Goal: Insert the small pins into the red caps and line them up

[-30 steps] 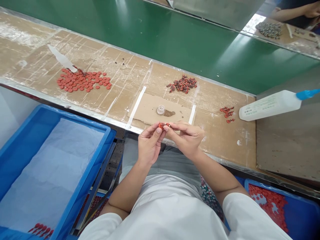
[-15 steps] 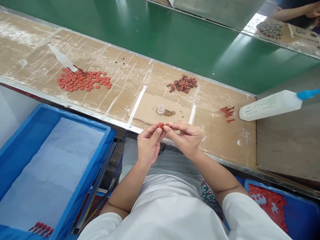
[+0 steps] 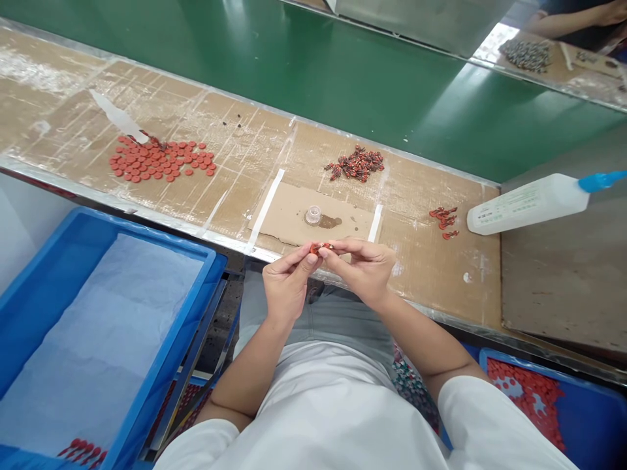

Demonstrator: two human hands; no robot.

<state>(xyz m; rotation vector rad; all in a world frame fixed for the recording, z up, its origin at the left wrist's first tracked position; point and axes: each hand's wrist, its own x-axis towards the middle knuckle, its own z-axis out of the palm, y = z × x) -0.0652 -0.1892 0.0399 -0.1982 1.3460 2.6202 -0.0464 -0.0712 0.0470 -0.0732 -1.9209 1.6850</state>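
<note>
Both hands meet over the front edge of the cardboard-covered bench [image 3: 431,287]. My left hand [image 3: 289,277] pinches a small red piece [image 3: 314,248] between thumb and fingers. Pressed against it from the right, my right hand [image 3: 365,264] holds a small red and dark part [image 3: 327,246] in its fingertips. Just beyond the hands, a small clear cup [image 3: 313,215] stands on a taped cardboard sheet [image 3: 284,209] beside a brown wet stain. Behind it lies a pile of red and dark parts [image 3: 357,163].
Red discs [image 3: 161,160] lie at the left near a white strip [image 3: 117,116]. A white bottle [image 3: 529,203] leans at the right beside several red parts [image 3: 443,219]. Blue trays [image 3: 198,277] flank the lap. Another person's arm [image 3: 568,23] shows at the top right.
My left hand has shifted very slightly left, and the red piece and the part are closer in line. The whole view has moved a little; both hands keep their pinch.
</note>
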